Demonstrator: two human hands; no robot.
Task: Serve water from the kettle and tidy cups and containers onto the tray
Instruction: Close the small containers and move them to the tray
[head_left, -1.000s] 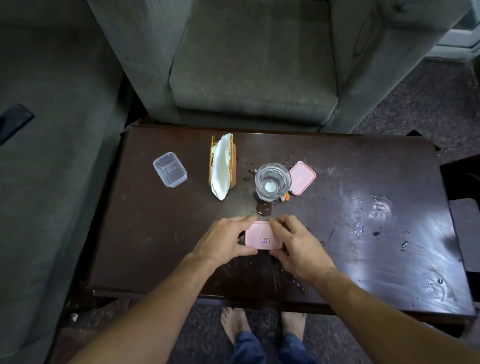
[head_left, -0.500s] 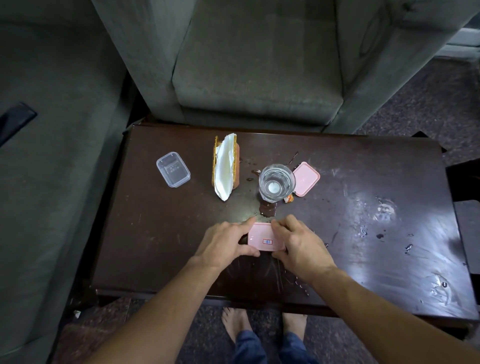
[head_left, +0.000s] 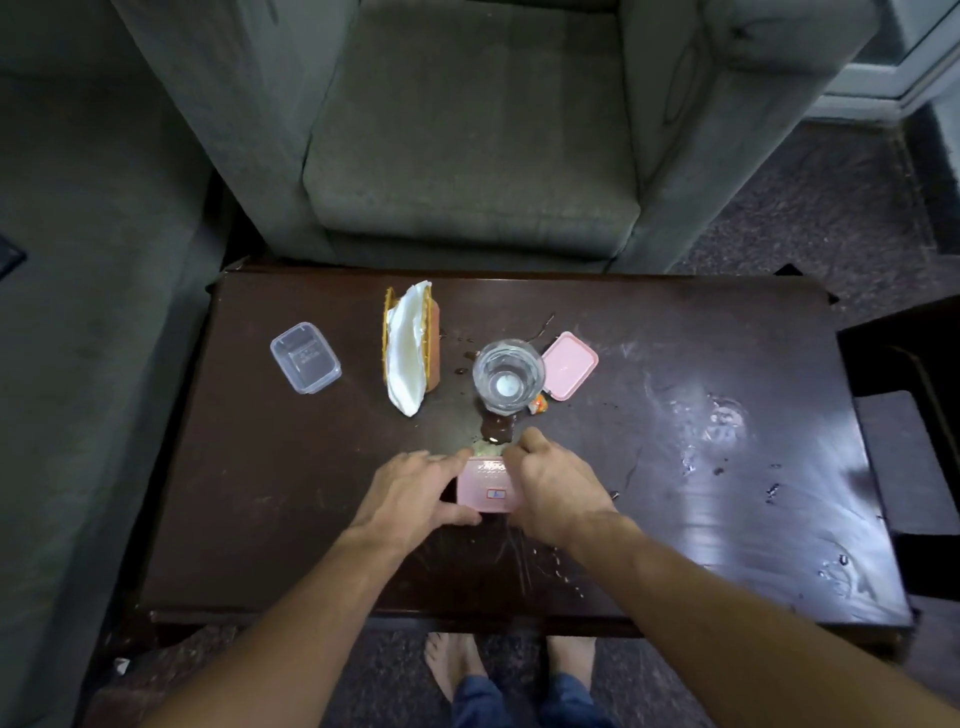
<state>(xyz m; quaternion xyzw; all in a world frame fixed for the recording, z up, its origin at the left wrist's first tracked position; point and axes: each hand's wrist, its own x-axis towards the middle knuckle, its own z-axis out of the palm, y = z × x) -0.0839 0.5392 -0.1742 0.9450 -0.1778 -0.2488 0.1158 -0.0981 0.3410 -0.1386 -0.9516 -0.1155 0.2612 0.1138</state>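
My left hand (head_left: 410, 493) and right hand (head_left: 553, 493) grip the pink container (head_left: 488, 486) near the surface's (head_left: 727, 519) near edge, its small red-framed label too blurred to read and its far lid edge now lifted, beyond it the water glass (head_left: 508, 375).

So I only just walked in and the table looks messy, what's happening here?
A person is working with both hands on a small pink-lidded container at the near middle of the dark table: the left hand steadies it and the right hand grips its far side. Behind it stand a glass of water, a loose pink lid, a napkin holder and a clear container. Spilled drops mark the tabletop. No kettle or tray is in view.
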